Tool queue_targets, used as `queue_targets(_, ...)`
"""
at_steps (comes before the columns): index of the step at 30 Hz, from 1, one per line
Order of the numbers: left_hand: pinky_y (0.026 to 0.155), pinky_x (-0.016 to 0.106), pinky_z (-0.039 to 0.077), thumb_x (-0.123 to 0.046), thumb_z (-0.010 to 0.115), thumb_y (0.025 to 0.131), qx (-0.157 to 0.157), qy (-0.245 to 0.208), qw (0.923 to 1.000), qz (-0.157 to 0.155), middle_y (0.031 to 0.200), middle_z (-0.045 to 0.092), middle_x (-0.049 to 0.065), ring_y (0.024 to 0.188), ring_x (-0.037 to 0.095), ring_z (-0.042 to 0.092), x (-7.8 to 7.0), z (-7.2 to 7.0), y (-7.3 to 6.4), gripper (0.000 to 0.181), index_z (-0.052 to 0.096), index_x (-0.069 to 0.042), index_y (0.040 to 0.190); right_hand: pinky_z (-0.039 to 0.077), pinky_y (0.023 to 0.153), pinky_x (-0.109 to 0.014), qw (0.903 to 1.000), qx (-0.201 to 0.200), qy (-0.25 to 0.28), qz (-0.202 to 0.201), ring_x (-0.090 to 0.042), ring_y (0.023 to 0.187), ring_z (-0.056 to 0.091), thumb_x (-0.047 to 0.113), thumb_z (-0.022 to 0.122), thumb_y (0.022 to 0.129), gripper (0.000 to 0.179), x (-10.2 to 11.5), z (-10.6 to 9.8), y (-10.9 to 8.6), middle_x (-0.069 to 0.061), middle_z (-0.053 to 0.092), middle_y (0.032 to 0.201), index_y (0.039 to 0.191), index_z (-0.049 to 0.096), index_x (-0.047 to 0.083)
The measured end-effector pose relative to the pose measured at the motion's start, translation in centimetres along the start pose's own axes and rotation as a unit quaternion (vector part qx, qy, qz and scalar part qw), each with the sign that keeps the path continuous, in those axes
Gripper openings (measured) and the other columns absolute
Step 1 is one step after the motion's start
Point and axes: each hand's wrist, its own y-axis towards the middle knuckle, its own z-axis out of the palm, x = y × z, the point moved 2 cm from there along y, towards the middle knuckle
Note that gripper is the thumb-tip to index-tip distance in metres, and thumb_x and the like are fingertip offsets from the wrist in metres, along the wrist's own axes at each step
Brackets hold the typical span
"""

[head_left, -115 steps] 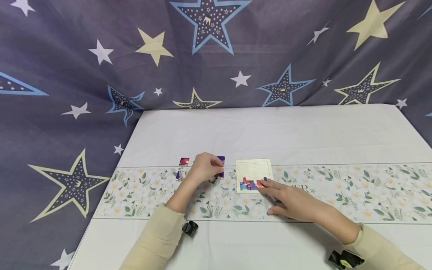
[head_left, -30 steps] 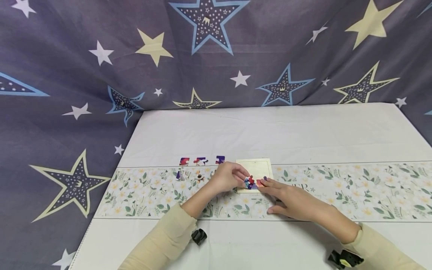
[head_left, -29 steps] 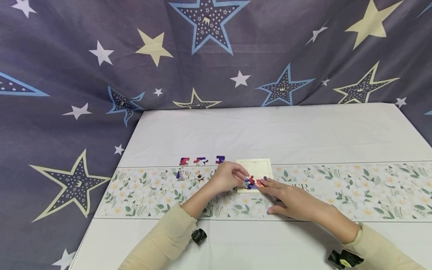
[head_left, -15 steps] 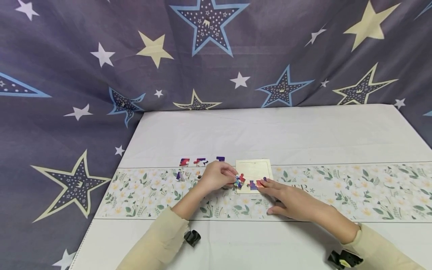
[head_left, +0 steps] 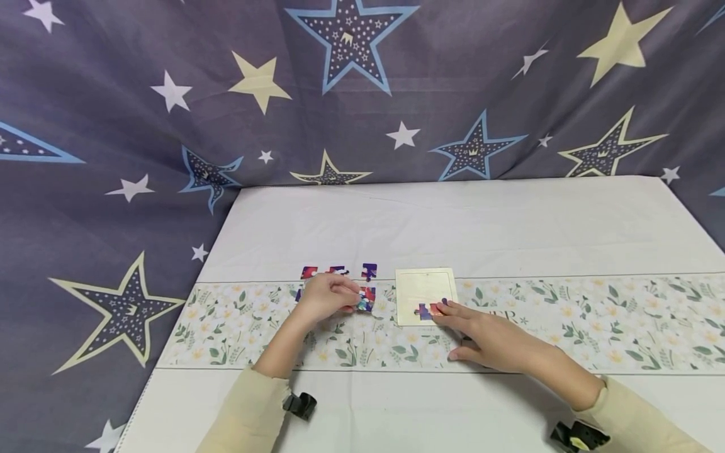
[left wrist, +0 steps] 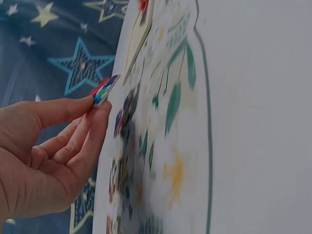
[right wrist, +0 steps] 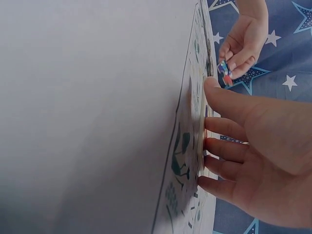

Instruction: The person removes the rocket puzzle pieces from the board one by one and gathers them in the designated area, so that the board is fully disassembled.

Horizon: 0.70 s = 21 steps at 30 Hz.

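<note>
My left hand (head_left: 328, 299) pinches a blue and red jigsaw piece (left wrist: 104, 90) between thumb and fingertips, raised above the cloth. In the head view it is over the loose pieces, left of the puzzle board. The cream puzzle board (head_left: 425, 282) lies flat with a raised border. A short run of joined pieces (head_left: 425, 311) sits along its near edge, toward the right corner. My right hand (head_left: 493, 336) rests its extended fingertips on that corner, partly covering the pieces there. The right wrist view shows these fingers (right wrist: 226, 146) straight against the board.
Loose jigsaw pieces lie left of the board: a red one (head_left: 309, 272), a purple and white one (head_left: 338, 270) and a dark purple one (head_left: 369, 270), with others partly behind my left hand. A floral strip (head_left: 566, 327) crosses the white tablecloth (head_left: 481, 220). A star-patterned curtain (head_left: 362, 126) stands behind.
My left hand went from the loose pieces to the board, then drew back left with a blue and red piece. The board's near left corner is now bare. My right hand stayed put.
</note>
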Motion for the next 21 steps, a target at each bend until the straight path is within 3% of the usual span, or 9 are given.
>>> queue_targets(5, 0.073, 0.031, 0.060, -0.007, 0.070, 0.083, 0.002, 0.014, 0.9999, 0.002, 0.073, 0.071, 0.004, 0.071, 0.017, 0.070, 1.1, -2.0, -0.5, 0.018, 0.071, -0.001, 0.100, 0.050, 0.096, -0.046, 1.0000, 0.001, 0.001, -0.003, -0.034, 0.138, 0.042, 0.033, 0.070, 0.086, 0.063, 0.0, 0.0, 0.0, -0.014, 0.040, 0.152, 0.141, 0.049, 0.011)
queue_targets(14, 0.072, 0.030, 0.060, -0.004, 0.067, 0.085, 0.000, 0.027, 0.9994, -0.022, 0.075, 0.071, 0.002, 0.068, 0.012, 0.069, 3.2, -5.4, -1.4, 0.020, 0.068, 0.004, 0.103, 0.051, 0.095, -0.045, 1.0000, 0.001, 0.001, -0.005, -0.034, 0.138, 0.042, 0.032, 0.070, 0.086, 0.063, 0.0, 0.0, 0.0, -0.014, 0.039, 0.153, 0.142, 0.048, 0.012)
queue_targets(21, 0.071, 0.029, 0.058, -0.005, 0.068, 0.085, 0.018, 0.052, 0.9978, -0.037, 0.078, 0.074, 0.004, 0.068, 0.013, 0.069, 4.2, -7.6, -2.6, 0.022, 0.068, 0.006, 0.103, 0.050, 0.096, -0.046, 1.0000, 0.001, 0.000, -0.002, -0.034, 0.138, 0.042, 0.033, 0.070, 0.086, 0.063, -0.1, 0.0, 0.0, -0.014, 0.039, 0.153, 0.142, 0.048, 0.012)
